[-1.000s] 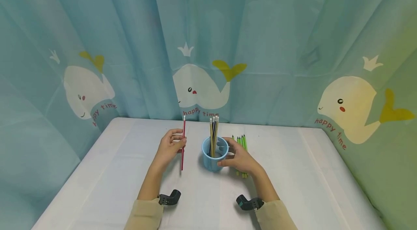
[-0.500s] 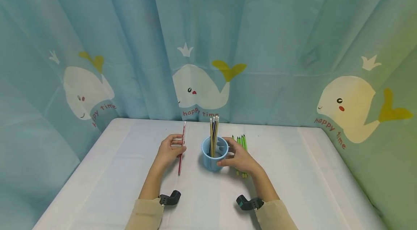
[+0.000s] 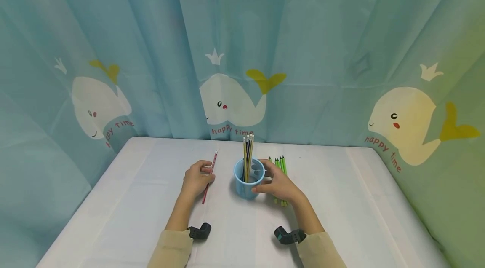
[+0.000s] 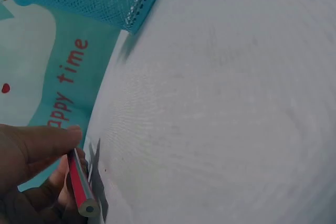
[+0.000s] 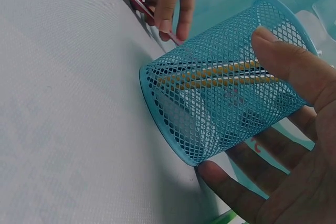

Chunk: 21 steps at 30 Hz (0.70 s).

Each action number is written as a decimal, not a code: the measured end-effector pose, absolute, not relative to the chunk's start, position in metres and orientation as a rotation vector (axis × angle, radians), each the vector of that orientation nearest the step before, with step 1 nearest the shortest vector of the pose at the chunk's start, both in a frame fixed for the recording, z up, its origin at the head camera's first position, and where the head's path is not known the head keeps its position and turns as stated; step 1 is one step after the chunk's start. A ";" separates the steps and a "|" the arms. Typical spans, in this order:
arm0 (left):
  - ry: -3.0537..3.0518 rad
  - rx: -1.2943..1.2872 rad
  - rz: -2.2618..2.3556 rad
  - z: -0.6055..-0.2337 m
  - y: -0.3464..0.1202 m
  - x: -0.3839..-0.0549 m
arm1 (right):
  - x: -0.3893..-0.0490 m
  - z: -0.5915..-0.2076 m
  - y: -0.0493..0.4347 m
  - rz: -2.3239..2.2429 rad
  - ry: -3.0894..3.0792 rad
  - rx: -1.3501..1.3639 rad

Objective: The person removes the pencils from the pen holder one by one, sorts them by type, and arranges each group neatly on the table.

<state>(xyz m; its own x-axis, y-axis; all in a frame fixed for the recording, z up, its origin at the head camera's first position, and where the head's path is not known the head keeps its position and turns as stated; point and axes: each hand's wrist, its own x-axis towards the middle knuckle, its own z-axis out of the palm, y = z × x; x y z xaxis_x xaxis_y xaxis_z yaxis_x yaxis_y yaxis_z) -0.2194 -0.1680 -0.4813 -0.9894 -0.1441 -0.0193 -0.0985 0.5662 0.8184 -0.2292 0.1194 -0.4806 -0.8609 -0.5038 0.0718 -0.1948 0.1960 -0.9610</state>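
Observation:
Between thumb and fingers, my left hand (image 3: pixel 195 181) pinches a red-and-silver striped pencil (image 3: pixel 205 196), left of the cup. It lies slanted and close over the white table, its shadow right beside it in the left wrist view. A blue mesh pencil cup (image 5: pixel 210 103) stands upright at the middle, several pencils (image 3: pixel 248 154) leaning in it with white eraser ends up. My right hand (image 3: pixel 282 186) holds this cup from its right side, thumb (image 5: pixel 289 59) on the near wall and fingers around the far side.
Several green pencils (image 3: pixel 284 166) lie side by side on the table behind and under the right hand, dark points away from me. A blue curtain (image 3: pixel 322 49) with whale prints hangs behind the table (image 3: pixel 125 200).
The left hand has brought the red pencil down and toward me, to close over the table, and its lower end has swung left. The right hand and the cup have stayed in place.

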 end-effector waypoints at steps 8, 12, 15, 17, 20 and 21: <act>-2.780 0.268 -1.256 -0.482 -0.167 -0.218 | -0.229 -0.480 0.119 -1.712 2.218 -0.663; -2.788 0.275 -1.235 -0.481 -0.166 -0.218 | -0.229 -0.479 0.119 -1.715 2.214 -0.657; -2.796 0.275 -1.229 -0.479 -0.165 -0.217 | -0.229 -0.479 0.119 -1.713 2.214 -0.659; -2.801 0.271 -1.236 -0.477 -0.165 -0.216 | -0.229 -0.479 0.119 -1.713 2.215 -0.660; -2.799 0.263 -1.246 -0.472 -0.164 -0.214 | -0.229 -0.480 0.119 -1.714 2.217 -0.660; -2.795 0.263 -1.248 -0.470 -0.164 -0.213 | -0.230 -0.480 0.119 -1.713 2.218 -0.661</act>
